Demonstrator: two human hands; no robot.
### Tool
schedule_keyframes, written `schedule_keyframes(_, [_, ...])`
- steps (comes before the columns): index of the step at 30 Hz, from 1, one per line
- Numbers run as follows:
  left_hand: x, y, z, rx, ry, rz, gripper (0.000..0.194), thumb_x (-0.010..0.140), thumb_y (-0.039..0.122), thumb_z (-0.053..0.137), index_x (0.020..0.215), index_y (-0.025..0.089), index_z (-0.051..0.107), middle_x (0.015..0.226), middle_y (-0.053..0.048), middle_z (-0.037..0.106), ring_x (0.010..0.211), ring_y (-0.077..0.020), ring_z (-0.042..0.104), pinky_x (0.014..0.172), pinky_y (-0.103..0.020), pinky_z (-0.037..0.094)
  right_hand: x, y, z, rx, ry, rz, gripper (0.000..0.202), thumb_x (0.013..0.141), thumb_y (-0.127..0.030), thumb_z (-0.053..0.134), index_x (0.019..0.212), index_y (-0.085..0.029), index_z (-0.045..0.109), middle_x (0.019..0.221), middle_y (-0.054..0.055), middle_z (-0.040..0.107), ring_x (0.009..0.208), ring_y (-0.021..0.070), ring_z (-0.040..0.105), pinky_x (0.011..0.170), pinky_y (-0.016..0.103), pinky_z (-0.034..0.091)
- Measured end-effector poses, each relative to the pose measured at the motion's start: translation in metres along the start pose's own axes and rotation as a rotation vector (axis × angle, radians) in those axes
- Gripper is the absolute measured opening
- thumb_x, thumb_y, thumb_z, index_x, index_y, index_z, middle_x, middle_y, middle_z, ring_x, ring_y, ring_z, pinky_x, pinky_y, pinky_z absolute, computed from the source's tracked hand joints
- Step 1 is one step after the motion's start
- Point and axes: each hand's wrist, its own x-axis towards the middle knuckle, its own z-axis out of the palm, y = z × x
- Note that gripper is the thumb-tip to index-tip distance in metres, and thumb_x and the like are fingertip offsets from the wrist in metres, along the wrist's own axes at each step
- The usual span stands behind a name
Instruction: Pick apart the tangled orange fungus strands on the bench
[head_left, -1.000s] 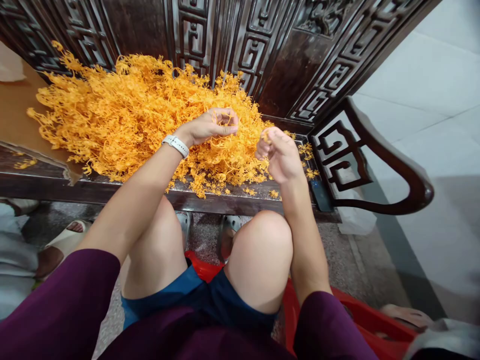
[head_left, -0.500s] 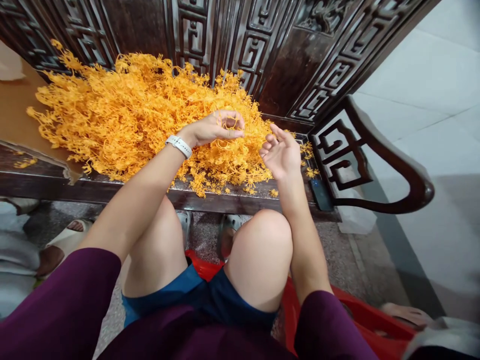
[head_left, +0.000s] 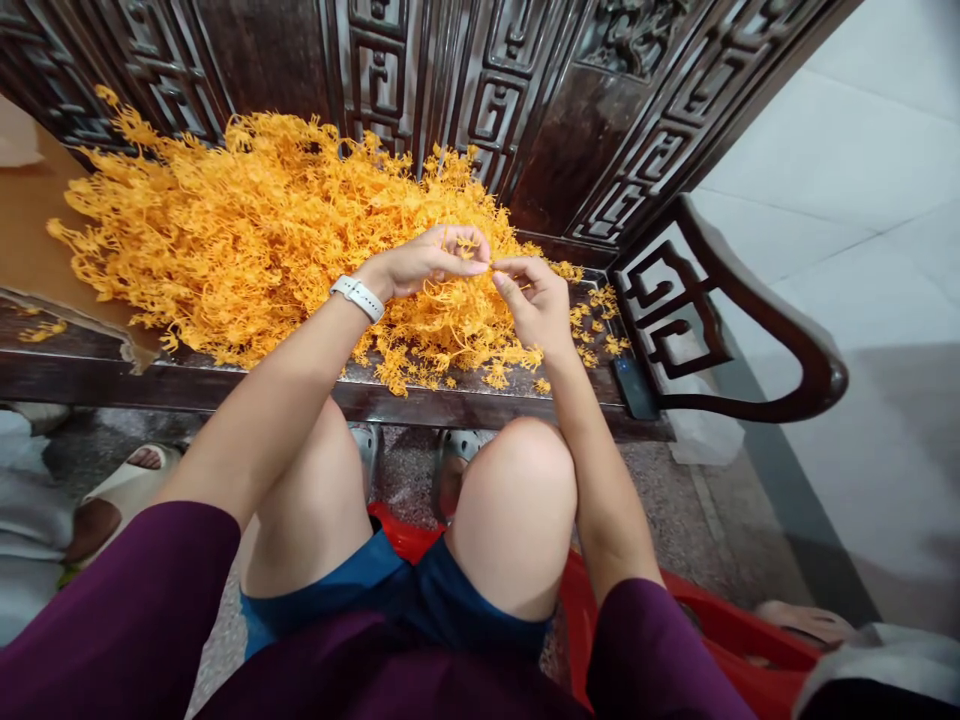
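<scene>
A big heap of orange, stringy plastic-looking sprigs with branching, star-like ends lies in front of me. Over its right part, my left hand holds one orange sprig between thumb and fingers; strands of it show inside the curled fingers. My right hand has its thumb and forefinger pinched together, its fingertips meeting those of the left at the sprig's end. How much of the sprig sits in the right fingertips is too small to make out. Both hands are just above the heap.
The heap rests on a dark wooden bench with a carved back and curved armrest. A phone lies by the armrest, near loose orange bits. Cardboard is at left. Other people's feet show at both sides.
My right hand has moved left from beside the heap to my left fingertips, and its spread fingers have closed into a pinch. My left hand stays nearly still with the sprig.
</scene>
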Motion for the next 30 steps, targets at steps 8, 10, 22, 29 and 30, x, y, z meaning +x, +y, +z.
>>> schedule_keyframes(8, [0.008,0.004,0.013,0.019,-0.159,-0.014,0.036,0.070,0.024,0.096,0.090,0.018,0.066,0.084,0.000,0.065,0.079,-0.0115,0.059,0.077,-0.030,0.048,-0.001,0.000,0.009,0.230,-0.062,0.043,0.041,0.097,-0.066,0.079,0.086,-0.027,0.072,0.084,0.001,0.065,0.075,0.0183,0.058,0.071,0.034,0.051])
schedule_keyframes(10, [0.008,0.006,0.015,-0.024,-0.223,-0.011,0.041,0.068,0.026,0.096,0.091,0.018,0.063,0.087,0.000,0.065,0.081,-0.0121,0.062,0.079,-0.030,0.050,0.001,0.005,0.012,0.313,-0.084,0.024,0.044,0.094,-0.068,0.082,0.085,-0.026,0.070,0.085,0.002,0.065,0.075,0.0181,0.060,0.065,0.032,0.051])
schedule_keyframes(22, [0.004,0.017,-0.005,0.041,-0.487,-0.047,0.041,0.063,0.028,0.099,0.073,0.020,0.060,0.074,0.002,0.059,0.071,-0.0114,0.053,0.071,-0.033,0.041,-0.003,-0.004,0.011,0.439,-0.408,0.108,0.042,0.099,-0.059,0.081,0.085,-0.021,0.069,0.102,0.004,0.070,0.069,0.0111,0.053,0.059,0.026,0.044])
schedule_keyframes(29, [0.004,0.023,-0.003,0.048,-0.530,-0.146,0.025,0.063,0.020,0.090,0.074,0.019,0.067,0.077,-0.002,0.065,0.072,-0.0148,0.058,0.071,-0.034,0.042,-0.007,-0.003,0.002,0.596,-0.537,0.185,0.035,0.099,-0.047,0.084,0.085,-0.017,0.071,0.113,0.007,0.074,0.065,0.0074,0.049,0.057,0.023,0.041])
schedule_keyframes(30, [0.004,0.025,-0.002,0.064,-0.543,-0.159,0.026,0.063,0.019,0.090,0.073,0.019,0.066,0.076,-0.001,0.063,0.070,-0.0147,0.058,0.069,-0.033,0.041,-0.007,-0.003,0.000,0.604,-0.560,0.178,0.034,0.100,-0.045,0.084,0.085,-0.017,0.072,0.110,0.007,0.074,0.064,0.0068,0.050,0.056,0.023,0.041])
